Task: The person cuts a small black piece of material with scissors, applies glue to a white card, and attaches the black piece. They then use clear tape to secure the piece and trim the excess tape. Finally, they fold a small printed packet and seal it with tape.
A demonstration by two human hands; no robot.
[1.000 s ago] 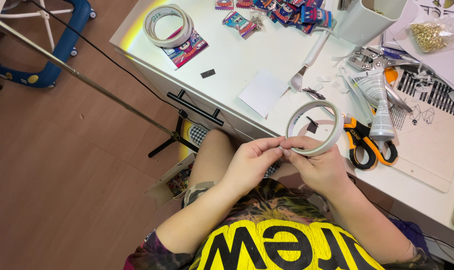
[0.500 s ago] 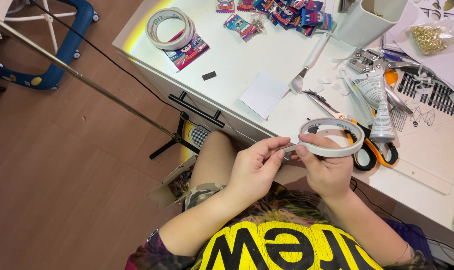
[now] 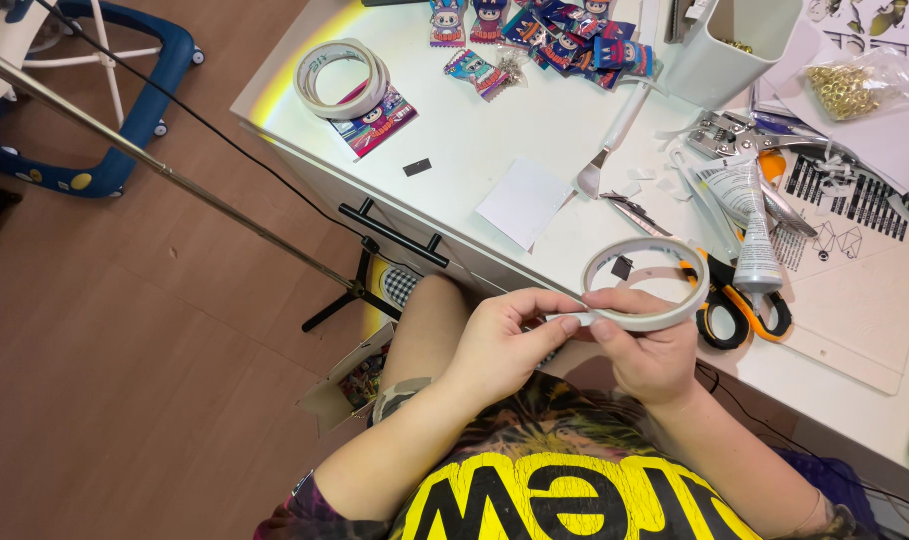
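Observation:
My right hand (image 3: 647, 352) grips a white roll of tape (image 3: 647, 282), held nearly flat just over the front edge of the white table (image 3: 475, 150). The fingertips of my left hand (image 3: 505, 338) pinch the roll's loose end at its near left rim, thumb against forefinger. Both hands meet in front of my chest, above my lap. Orange-handled scissors (image 3: 737, 300) lie on the table right behind the roll, partly hidden by it.
On the table lie two stacked tape rolls (image 3: 337, 72), a white paper square (image 3: 527, 202), a glue tube (image 3: 750, 220), colourful small packets (image 3: 535, 35), a white bin (image 3: 733, 45) and a bag of gold bits (image 3: 855, 85). A metal pole (image 3: 175, 180) crosses the brown floor at left.
The tape roll has tipped from nearly upright to nearly flat and moved right over the table edge. My hands shifted with it, the left still pinching the tape end.

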